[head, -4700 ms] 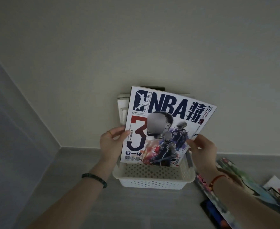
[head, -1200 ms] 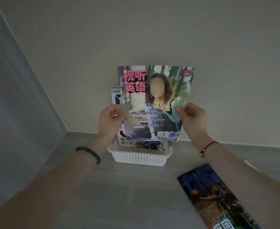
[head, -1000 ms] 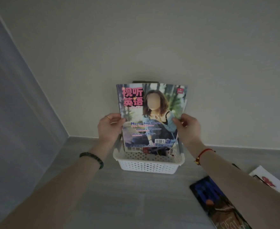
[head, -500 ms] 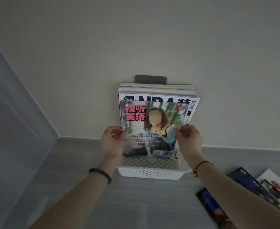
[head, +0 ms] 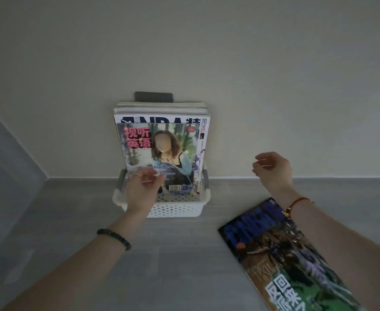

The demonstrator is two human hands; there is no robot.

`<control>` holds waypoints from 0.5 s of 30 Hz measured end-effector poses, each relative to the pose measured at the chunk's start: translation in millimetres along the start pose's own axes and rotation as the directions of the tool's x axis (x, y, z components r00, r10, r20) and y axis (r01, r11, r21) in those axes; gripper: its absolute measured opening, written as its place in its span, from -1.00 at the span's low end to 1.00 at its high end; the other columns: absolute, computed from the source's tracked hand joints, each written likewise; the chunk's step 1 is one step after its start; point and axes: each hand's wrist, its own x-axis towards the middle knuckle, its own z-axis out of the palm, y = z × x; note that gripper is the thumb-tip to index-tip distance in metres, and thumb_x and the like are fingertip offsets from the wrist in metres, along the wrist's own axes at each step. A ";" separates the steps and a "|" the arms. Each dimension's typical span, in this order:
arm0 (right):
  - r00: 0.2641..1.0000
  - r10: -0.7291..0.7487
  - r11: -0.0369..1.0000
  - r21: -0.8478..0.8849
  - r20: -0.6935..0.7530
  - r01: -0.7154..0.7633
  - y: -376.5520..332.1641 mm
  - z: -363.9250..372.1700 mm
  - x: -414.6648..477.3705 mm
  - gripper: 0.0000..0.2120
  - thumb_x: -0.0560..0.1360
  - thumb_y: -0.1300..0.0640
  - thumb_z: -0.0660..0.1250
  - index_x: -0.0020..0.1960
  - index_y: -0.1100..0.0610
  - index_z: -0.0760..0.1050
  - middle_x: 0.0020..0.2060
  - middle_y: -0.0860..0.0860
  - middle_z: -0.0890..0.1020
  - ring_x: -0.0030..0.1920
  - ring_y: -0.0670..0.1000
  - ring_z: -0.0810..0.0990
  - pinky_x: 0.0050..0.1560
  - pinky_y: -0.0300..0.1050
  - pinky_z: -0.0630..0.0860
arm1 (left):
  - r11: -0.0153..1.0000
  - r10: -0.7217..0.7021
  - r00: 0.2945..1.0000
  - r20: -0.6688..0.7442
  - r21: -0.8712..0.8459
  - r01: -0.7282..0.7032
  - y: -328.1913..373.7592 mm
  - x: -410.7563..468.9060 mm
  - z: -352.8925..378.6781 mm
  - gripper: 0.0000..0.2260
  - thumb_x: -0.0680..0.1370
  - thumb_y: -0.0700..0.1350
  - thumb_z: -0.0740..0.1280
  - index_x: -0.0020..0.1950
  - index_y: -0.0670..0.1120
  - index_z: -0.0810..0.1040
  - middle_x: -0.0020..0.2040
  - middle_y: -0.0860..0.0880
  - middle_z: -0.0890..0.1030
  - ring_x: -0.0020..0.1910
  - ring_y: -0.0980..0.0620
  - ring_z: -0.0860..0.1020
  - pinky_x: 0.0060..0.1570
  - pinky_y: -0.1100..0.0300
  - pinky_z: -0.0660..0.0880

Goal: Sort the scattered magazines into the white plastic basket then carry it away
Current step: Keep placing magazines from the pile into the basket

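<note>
The left hand reaches forward to the front magazine. Its fingers lie against the lower left of the cover, and it is unclear whether they pinch it or only touch it. A dark bead bracelet circles that wrist. The right hand hovers in the air, well apart from the left, with loosely curled fingers and nothing in them. A red string is tied around that wrist.

The front magazine stands upright in a white basket on a gray surface against a pale wall. Behind it stand a basketball magazine and several pale ones. Another magazine lies flat on the surface under the right forearm, near the basket.
</note>
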 end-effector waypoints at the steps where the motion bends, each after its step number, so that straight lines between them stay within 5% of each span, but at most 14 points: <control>1: 1.000 0.021 1.000 0.003 0.003 -0.021 6.4 -16.9 0.9 -0.86 0.38 0.32 0.31 -0.17 0.10 0.53 -0.32 0.07 0.61 -0.31 0.02 0.60 -0.20 -0.14 0.54 | 1.000 -0.007 0.999 0.044 -0.007 0.008 -0.3 -12.3 8.9 -0.85 0.39 -0.09 0.43 -0.17 -0.08 0.49 -0.24 -0.05 0.60 -0.19 -0.04 0.58 -0.11 0.09 0.51; 11: 0.946 0.298 0.949 -0.146 0.126 -0.279 105.0 -149.4 -22.9 -0.77 0.35 0.30 0.39 -0.01 0.13 0.54 -0.19 0.06 0.62 -0.20 0.04 0.56 -0.08 -0.05 0.54 | 0.904 -0.400 0.886 0.232 -0.059 0.424 -46.7 -142.4 89.3 -0.90 0.50 -0.16 0.30 -0.22 -0.09 0.53 -0.31 -0.05 0.53 -0.28 0.01 0.49 -0.18 0.14 0.46; 15: 0.890 0.394 0.916 -0.180 0.231 -0.359 139.0 -174.4 -38.3 -0.72 0.36 0.28 0.41 0.04 0.12 0.51 -0.28 0.00 0.62 -0.24 0.00 0.56 -0.35 -0.22 0.44 | 0.867 -0.477 0.847 0.236 -0.033 0.498 -58.2 -183.9 113.3 -0.78 0.51 -0.07 0.27 -0.35 -0.01 0.47 -0.28 -0.04 0.49 -0.22 -0.01 0.46 -0.14 0.13 0.41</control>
